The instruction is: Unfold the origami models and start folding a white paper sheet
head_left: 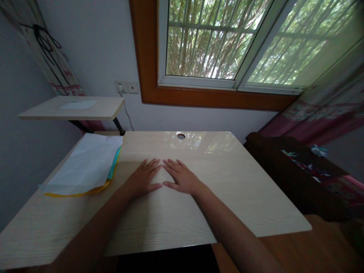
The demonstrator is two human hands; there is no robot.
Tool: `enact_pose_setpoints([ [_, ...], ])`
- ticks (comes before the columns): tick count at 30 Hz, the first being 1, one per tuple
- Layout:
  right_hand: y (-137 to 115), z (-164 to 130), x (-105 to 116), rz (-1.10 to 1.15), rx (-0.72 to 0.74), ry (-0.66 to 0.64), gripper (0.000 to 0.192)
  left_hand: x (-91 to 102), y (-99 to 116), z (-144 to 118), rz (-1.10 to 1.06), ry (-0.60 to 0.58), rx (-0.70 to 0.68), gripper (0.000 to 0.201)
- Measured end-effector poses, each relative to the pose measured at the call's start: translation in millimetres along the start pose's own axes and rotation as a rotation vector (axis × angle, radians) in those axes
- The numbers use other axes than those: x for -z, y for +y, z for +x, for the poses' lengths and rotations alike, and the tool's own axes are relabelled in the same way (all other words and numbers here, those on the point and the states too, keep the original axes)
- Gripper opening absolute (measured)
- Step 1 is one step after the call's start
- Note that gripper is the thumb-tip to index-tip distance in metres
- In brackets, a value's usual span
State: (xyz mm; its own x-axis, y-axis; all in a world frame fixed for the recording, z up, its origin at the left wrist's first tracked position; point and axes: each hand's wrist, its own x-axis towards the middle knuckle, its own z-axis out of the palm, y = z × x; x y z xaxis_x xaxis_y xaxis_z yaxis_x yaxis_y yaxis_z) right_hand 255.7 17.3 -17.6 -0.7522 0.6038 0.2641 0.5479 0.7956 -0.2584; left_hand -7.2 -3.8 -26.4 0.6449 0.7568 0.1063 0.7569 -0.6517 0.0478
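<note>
Head view is showing a pale wooden bench [227, 197] under a window [204, 41]. Left hand [143, 178] and right hand [180, 177] are lying flat, spread, empty, fingers pointing far. Paper stack [85, 167] is lying left, long axis running near-to-far.

Pale wood-grain desk [227, 197], smooth and glossy enough to mirror the window near its cable hole [181, 136]. Thin, creased paper sheets [87, 165] in white, teal and yellow lie matt at its left. Varnished brown wood frames the window [148, 68]; patterned cloth curtain [327, 110] hangs right.
</note>
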Motion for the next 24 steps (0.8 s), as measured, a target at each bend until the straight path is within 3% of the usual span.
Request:
enact_pose_setpoints([
  [3,2,1,5,0.082,-0.026,0.113,0.054,2.6,1,-1,-0.030,0.043,0.016,0.068],
  [8,10,2,8,0.139,-0.157,0.271,0.032,15.3,5,-2,-0.063,0.233,0.096,0.045],
  [15,19,1,4,0.107,-0.292,0.405,0.029,50.4,-14,-16,0.063,0.456,0.467,0.033],
  [19,20,1,6,0.094,-0.318,0.411,0.028,57.9,-38,-33,0.178,0.433,0.760,0.049],
  [24,20,-1,8,0.103,-0.326,0.424,0.028,43.1,-54,-51,0.162,0.312,1.024,0.062],
])
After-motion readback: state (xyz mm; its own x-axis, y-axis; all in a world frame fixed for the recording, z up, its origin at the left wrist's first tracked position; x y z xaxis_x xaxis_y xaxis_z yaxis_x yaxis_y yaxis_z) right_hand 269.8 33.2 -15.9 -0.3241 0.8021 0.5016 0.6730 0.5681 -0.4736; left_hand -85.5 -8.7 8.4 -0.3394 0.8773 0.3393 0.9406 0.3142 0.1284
